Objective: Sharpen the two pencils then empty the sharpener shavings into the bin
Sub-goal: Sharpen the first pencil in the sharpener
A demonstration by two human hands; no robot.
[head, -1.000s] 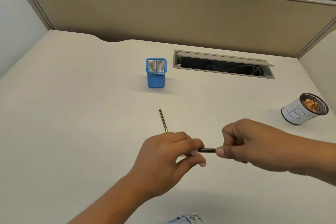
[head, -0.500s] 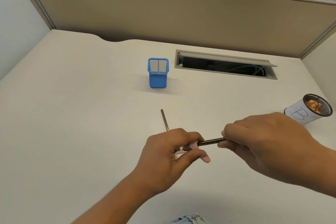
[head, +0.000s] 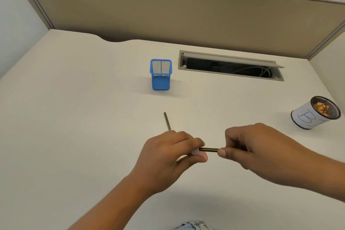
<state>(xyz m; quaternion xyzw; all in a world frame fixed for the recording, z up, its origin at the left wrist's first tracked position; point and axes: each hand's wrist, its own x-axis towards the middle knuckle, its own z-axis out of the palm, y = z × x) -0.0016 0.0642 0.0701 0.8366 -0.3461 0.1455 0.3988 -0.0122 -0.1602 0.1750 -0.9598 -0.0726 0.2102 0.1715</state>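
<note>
Low over the pale desk (head: 74, 117), the right hand (head: 261, 151) pinches a dark pencil (head: 208, 149) whose other end enters the left hand (head: 168, 155), curled round a mostly hidden pale sharpener (head: 195, 152). A second pencil (head: 167, 121) lies flat just beyond the left hand. Farther back stand a blue mesh holder (head: 160, 80) and an open cable hatch (head: 231, 67), the bin (head: 306, 119) with shavings at right, below a tan partition (head: 186, 15) numbered 008.

Bare desk (head: 74, 117) surrounds the bin (head: 306, 120); the blue holder (head: 160, 81) stands well apart.
</note>
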